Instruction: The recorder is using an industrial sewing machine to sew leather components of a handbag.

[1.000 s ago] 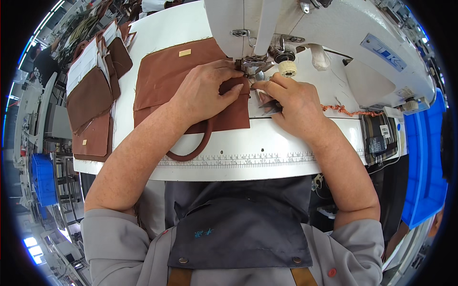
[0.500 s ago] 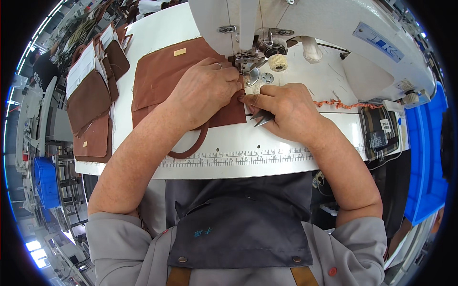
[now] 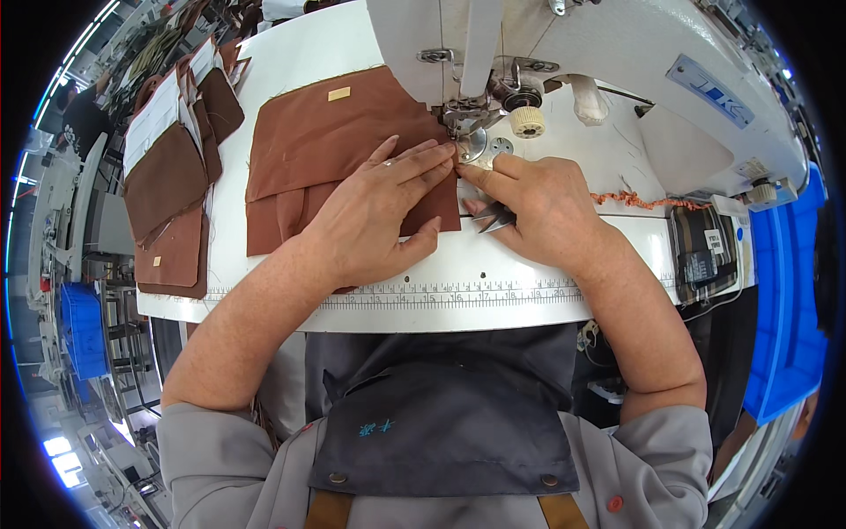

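A reddish-brown fabric piece (image 3: 300,150) with a small tan label lies beside the needle of a white sewing machine (image 3: 608,44). My left hand (image 3: 374,207) rests flat on it, fingers stretched toward the presser foot (image 3: 465,115) and thumb apart. Close by on the right, my right hand (image 3: 542,207) keeps thread snips (image 3: 496,219) tucked in its curled fingers, blades pointing left. Its thumb and forefinger touch the fabric's right edge just below the foot. My left hand and forearm cover most of the fabric's strap.
Brown fabric pieces (image 3: 167,194) are stacked at the table's left. A printed ruler (image 3: 423,298) runs along the front edge. Orange thread (image 3: 648,202) and a dark striped pouch (image 3: 705,247) lie right, with a blue bin (image 3: 784,300) beyond the table.
My left hand has slid down and flattened, its fingers straightening from a bent grip. The fabric's strap has gone mostly out of sight beneath it. My right hand still holds the snips near the edge.
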Motion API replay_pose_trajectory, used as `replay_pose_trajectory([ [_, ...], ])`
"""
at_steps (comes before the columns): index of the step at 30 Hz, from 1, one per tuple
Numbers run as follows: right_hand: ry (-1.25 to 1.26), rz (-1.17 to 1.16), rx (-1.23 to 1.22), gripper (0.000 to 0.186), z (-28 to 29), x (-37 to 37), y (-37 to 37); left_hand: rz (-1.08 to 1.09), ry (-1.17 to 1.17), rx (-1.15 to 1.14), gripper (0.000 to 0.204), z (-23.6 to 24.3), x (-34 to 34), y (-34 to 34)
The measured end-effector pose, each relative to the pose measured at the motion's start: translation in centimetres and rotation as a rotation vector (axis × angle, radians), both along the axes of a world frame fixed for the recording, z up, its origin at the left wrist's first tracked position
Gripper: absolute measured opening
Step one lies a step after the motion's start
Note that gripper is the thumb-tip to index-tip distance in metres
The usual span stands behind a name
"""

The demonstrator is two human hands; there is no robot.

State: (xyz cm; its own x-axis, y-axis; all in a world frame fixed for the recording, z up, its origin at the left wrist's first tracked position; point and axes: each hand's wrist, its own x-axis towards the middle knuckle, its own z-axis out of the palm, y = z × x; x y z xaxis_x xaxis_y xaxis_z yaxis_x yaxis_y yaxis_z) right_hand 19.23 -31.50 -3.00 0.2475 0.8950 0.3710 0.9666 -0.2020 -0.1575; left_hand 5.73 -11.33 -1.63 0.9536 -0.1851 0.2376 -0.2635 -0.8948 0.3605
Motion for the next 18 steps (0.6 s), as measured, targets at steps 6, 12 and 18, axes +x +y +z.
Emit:
replay_pose_trajectory([
  [6,-0.03,-0.039,-0.053,0.048,0.1,-0.1,0.4,-0.026,-0.028,-0.049,0.059,-1.1,0.5,1.2],
  [12,-0.03,-0.132,-0.068,0.049,0.3,-0.1,0.9,0.017,-0.086,-0.069,0.05,-1.3,2.3,1.9],
  [18,0.01,-0.162,-0.066,0.042,0.1,0.3,0.8,0.015,-0.09,-0.02,0.047,-1.3,4.0,3.2],
])
